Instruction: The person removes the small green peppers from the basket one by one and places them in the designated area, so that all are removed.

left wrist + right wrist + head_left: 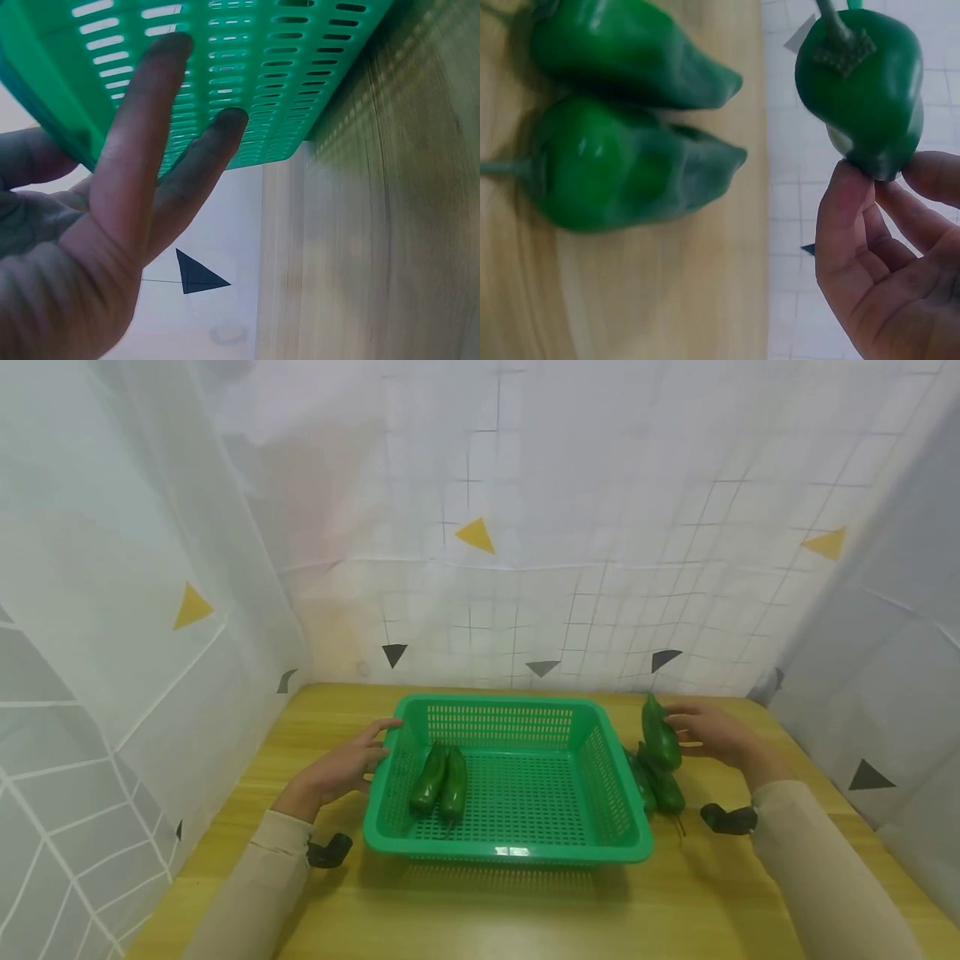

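Observation:
My right hand (708, 731) holds a green pepper (660, 735) in the air just right of the basket. In the right wrist view, its fingertips pinch that pepper (862, 82) near the narrow end, with the stem away from the hand. Below it, two more green peppers (615, 176) lie side by side on the table, partly hidden by the basket in the head view. At the left end of the green plastic basket (510, 852), my left hand (341, 768) touches the rim and outer wall with extended fingers (139, 142). Two green peppers (453, 785) lie inside, at the basket's left.
A wooden table (480, 918) bears the basket and peppers. White sheeting (480, 468) with grid lines and triangle marks stands behind the table and along both sides. A black strap piece (729, 818) sticks out from each sleeve near the wrist.

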Available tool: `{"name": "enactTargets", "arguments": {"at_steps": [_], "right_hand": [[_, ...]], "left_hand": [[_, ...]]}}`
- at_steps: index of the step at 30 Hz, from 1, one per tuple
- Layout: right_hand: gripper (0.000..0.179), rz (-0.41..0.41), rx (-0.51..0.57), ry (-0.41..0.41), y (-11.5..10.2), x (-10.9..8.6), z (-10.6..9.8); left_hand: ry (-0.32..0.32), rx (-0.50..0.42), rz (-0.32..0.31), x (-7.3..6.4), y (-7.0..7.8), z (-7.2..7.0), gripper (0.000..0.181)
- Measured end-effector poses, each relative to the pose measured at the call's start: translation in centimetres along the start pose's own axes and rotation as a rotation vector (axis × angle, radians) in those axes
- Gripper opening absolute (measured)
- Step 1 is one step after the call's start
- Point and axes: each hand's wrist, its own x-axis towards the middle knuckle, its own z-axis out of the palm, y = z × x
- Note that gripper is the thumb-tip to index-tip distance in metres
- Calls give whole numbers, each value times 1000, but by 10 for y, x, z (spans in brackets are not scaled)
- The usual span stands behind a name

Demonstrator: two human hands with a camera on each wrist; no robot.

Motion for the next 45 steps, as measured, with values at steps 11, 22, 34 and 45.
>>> {"name": "enactTargets", "arguments": {"at_steps": [11,22,34,45], "right_hand": [[57,42,-28,21,22,-6,-7],[54,61,-73,1,36,-16,-5],[55,82,-71,-25,52,-18,-6],[52,119,-78,3,62,-18,-6]], "left_hand": [[-1,8,4,-2,1,1,54],[-6,8,8,-1,1,1,54],[2,15,8,0,1,1,54],[2,6,3,0,1,1,54]]}}
